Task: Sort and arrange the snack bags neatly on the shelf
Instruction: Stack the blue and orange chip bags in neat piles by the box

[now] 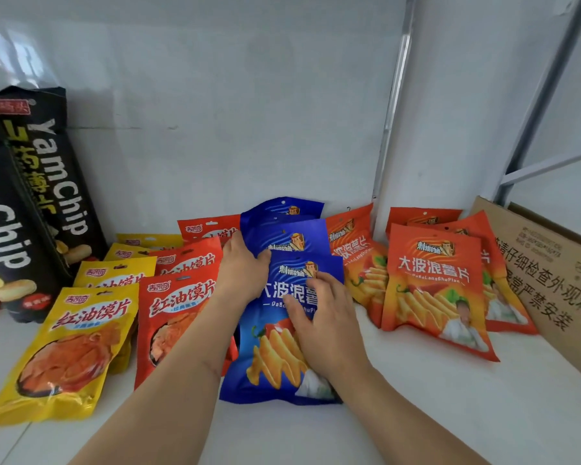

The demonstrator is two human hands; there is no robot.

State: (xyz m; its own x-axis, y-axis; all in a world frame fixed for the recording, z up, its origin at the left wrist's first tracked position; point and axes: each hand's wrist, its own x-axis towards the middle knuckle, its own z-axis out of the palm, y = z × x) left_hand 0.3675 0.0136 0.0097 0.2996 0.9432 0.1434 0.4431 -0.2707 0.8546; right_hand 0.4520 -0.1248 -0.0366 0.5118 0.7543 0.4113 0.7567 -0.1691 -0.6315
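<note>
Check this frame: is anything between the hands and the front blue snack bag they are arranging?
Nothing visible. The left hand rests on the upper left edge of the front blue bag, and the right hand lies flat on its face. Both touch it directly.

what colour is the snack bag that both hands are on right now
Blue, with yellow wavy chips printed on the front bag; the head view shows it.
</note>
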